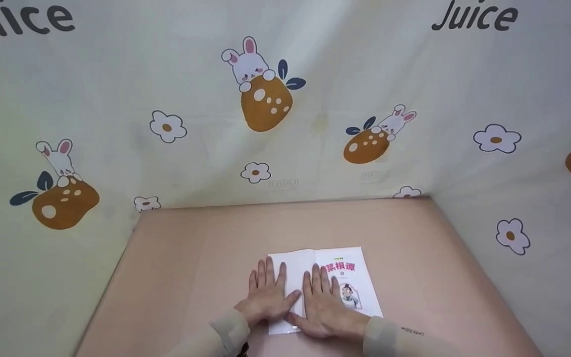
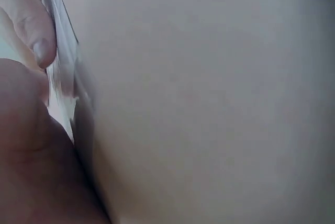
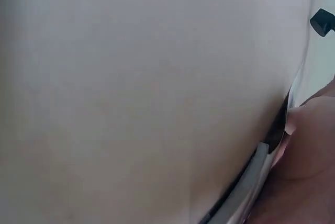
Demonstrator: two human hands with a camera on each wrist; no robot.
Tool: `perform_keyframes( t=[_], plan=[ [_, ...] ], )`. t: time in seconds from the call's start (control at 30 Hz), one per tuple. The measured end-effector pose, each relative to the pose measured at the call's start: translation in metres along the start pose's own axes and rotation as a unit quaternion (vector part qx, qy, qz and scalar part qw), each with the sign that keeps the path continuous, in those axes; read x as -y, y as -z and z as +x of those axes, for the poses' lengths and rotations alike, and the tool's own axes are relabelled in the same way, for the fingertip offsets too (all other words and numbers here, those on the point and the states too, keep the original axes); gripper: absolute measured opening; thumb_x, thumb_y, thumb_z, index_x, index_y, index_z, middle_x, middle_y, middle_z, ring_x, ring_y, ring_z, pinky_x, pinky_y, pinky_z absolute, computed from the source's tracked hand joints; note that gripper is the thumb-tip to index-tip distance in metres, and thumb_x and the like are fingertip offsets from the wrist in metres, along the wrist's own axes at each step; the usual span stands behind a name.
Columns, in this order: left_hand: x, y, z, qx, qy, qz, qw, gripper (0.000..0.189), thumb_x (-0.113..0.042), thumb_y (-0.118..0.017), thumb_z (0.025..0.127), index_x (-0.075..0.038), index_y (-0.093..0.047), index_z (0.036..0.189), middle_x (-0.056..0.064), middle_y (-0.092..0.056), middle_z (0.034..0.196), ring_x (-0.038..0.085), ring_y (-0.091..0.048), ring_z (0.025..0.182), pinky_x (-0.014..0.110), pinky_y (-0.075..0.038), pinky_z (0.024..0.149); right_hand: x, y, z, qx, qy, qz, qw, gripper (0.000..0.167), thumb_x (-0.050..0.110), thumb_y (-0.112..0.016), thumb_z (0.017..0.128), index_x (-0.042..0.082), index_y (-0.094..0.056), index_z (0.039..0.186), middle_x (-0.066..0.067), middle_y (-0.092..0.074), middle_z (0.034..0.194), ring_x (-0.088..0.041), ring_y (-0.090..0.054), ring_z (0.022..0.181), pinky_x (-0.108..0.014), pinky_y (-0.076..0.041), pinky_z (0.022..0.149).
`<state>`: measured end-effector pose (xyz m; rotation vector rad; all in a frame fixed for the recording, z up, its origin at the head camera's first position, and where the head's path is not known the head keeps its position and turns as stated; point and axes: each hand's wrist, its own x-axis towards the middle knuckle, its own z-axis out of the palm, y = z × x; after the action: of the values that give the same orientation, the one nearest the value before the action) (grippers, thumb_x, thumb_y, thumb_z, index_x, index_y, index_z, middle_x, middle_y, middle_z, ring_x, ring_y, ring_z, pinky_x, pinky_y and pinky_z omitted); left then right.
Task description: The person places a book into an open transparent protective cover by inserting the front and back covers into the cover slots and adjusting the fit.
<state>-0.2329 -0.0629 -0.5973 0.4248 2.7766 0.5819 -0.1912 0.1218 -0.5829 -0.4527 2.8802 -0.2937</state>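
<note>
In the head view, a thin book (image 1: 371,292) lies open on the table. Its right page carries pink printed characters and a small cartoon figure, and the visible part of the left page is plain white. My left hand (image 1: 268,297) lies flat with spread fingers over the left page and its outer edge. Flat across the inner part of the right page and the fold rests my right hand (image 1: 324,306), its thumb reaching onto the left page. Both wrist views show mostly a pale blurred surface, with part of a hand (image 2: 26,130) at the left wrist view's edge.
Beneath the book spreads a pinkish-brown table (image 1: 196,253). A pale cloth (image 1: 315,158) printed with rabbits, orange fruit and flowers stands behind it and along both sides. A small black object (image 3: 323,22) shows at the right wrist view's edge.
</note>
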Motion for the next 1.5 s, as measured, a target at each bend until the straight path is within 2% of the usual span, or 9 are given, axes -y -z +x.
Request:
perform_keyframes(
  t=[0.17,0.3,0.47,0.67,0.83,0.97,1.07,1.27,1.5],
  plan=[
    [-0.011,0.012,-0.007,-0.007,0.022,0.027,0.9994,0.095,-0.071,-0.047,0.11,-0.007,-0.028,0.178,0.032,-0.007,0.187,0.054,-0.005,0.176,0.071,-0.011,0.142,-0.016,0.016,0.002,0.002,0.027,0.027,0.9993,0.11,0.079,-0.051,0.104,-0.005,-0.032,0.173,-0.033,-0.025,0.183,-0.054,-0.027,0.171,-0.074,-0.031,0.134],
    [-0.02,0.016,-0.006,-0.033,0.031,0.05,0.9977,0.099,-0.075,-0.048,0.108,-0.003,-0.035,0.175,0.034,-0.021,0.184,0.055,-0.019,0.174,0.071,-0.024,0.139,-0.039,0.028,-0.002,-0.034,0.032,0.07,0.9965,0.097,0.069,-0.055,0.108,-0.008,-0.044,0.166,-0.034,-0.043,0.174,-0.056,-0.042,0.163,-0.077,-0.04,0.127],
    [-0.03,0.019,-0.004,-0.064,0.034,0.071,0.9949,0.105,-0.076,-0.051,0.106,0.006,-0.038,0.17,0.036,-0.029,0.18,0.054,-0.028,0.171,0.064,-0.033,0.138,-0.069,0.035,-0.009,-0.077,0.006,0.081,0.9937,0.087,0.059,-0.066,0.106,-0.008,-0.053,0.16,-0.032,-0.055,0.164,-0.055,-0.052,0.155,-0.076,-0.049,0.118],
    [-0.047,0.026,0.0,-0.074,-0.006,0.088,0.9933,0.098,-0.062,-0.061,0.107,0.011,-0.039,0.167,0.038,-0.032,0.178,0.054,-0.031,0.17,0.06,-0.033,0.139,-0.098,0.044,-0.012,-0.102,-0.053,0.052,0.992,0.084,0.052,-0.077,0.1,-0.009,-0.059,0.154,-0.029,-0.063,0.15,-0.046,-0.063,0.136,-0.065,-0.062,0.102],
    [-0.067,0.024,-0.001,-0.06,-0.041,0.091,0.9932,0.088,-0.047,-0.067,0.105,0.01,-0.041,0.167,0.033,-0.033,0.18,0.051,-0.033,0.17,0.06,-0.037,0.137,-0.111,0.051,-0.012,-0.099,-0.097,0.059,0.9886,0.085,0.051,-0.08,0.097,-0.012,-0.06,0.15,-0.029,-0.066,0.137,-0.036,-0.068,0.113,-0.055,-0.065,0.085],
    [-0.082,0.014,-0.002,-0.049,-0.058,0.126,0.9891,0.088,-0.049,-0.071,0.103,0.004,-0.044,0.168,0.027,-0.032,0.182,0.046,-0.03,0.172,0.057,-0.035,0.138,-0.118,0.056,-0.013,-0.091,-0.127,0.084,0.9842,0.082,0.051,-0.08,0.096,-0.012,-0.064,0.146,-0.023,-0.067,0.123,-0.031,-0.068,0.099,-0.05,-0.063,0.079],
    [-0.092,0.006,-0.001,-0.035,-0.07,0.148,0.9859,0.091,-0.055,-0.071,0.102,0.001,-0.044,0.169,0.023,-0.032,0.184,0.043,-0.027,0.174,0.057,-0.032,0.14,-0.124,0.059,-0.012,-0.078,-0.143,0.091,0.9824,0.076,0.053,-0.08,0.094,-0.011,-0.07,0.134,-0.017,-0.066,0.11,-0.026,-0.063,0.087,-0.044,-0.057,0.072],
    [-0.101,-0.009,-0.003,0.011,-0.073,0.149,0.986,0.101,-0.072,-0.065,0.101,-0.005,-0.04,0.173,0.022,-0.027,0.186,0.045,-0.015,0.177,0.061,-0.02,0.143,-0.131,0.062,-0.012,-0.05,-0.153,0.107,0.9812,0.063,0.057,-0.08,0.094,-0.003,-0.074,0.112,-0.014,-0.063,0.104,-0.025,-0.058,0.083,-0.038,-0.048,0.068],
    [-0.101,-0.016,-0.004,0.035,-0.065,0.147,0.9864,0.103,-0.077,-0.063,0.1,-0.01,-0.038,0.175,0.022,-0.018,0.189,0.046,-0.008,0.178,0.062,-0.015,0.144,-0.131,0.061,-0.013,-0.052,-0.16,0.132,0.9769,0.063,0.054,-0.083,0.091,-0.004,-0.075,0.116,-0.015,-0.061,0.107,-0.025,-0.059,0.084,-0.036,-0.048,0.07]
  ],
)
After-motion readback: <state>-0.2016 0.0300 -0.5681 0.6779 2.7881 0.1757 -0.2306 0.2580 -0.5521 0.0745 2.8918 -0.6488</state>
